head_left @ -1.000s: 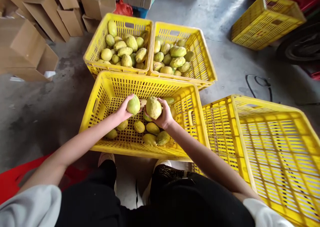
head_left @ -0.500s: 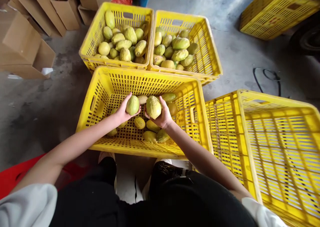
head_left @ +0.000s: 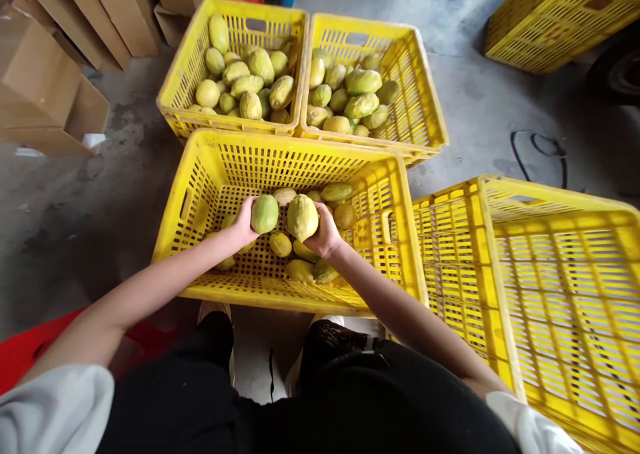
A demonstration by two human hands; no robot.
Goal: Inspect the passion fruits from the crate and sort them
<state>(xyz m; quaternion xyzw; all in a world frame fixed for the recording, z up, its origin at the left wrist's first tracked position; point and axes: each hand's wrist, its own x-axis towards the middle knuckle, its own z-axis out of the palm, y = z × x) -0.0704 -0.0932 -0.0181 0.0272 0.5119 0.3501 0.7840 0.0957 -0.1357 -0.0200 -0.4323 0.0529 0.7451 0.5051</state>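
Observation:
My left hand (head_left: 244, 225) is closed round a smooth green papaya (head_left: 265, 214), held up over the near yellow crate (head_left: 170, 241). Beside it, my right hand (head_left: 326, 233) grips a lumpier, yellowish papaya (head_left: 303, 217) from its right side. A narrow gap parts the two fruits. Below them, several papayas lie on the crate's perforated floor, among them a small yellow one (head_left: 280, 245) and a greener one (head_left: 337, 191) by the far wall. My hands and forearms hide some of the fruit at the left. The fingers beneath both held papayas are mostly out of sight.
Two yellow crates, a left one (head_left: 173, 101) and a right one (head_left: 430, 87), hold more papayas beyond the near crate. Another yellow crate (head_left: 495, 274) lies tipped at right. Cardboard boxes (head_left: 45, 87) stand at left; a black cable (head_left: 543, 149) lies on the floor.
Both papayas have turned a little in my hands. The right one has shifted slightly left, and fewer of my left fingers show. Both hands still hold their fruit.

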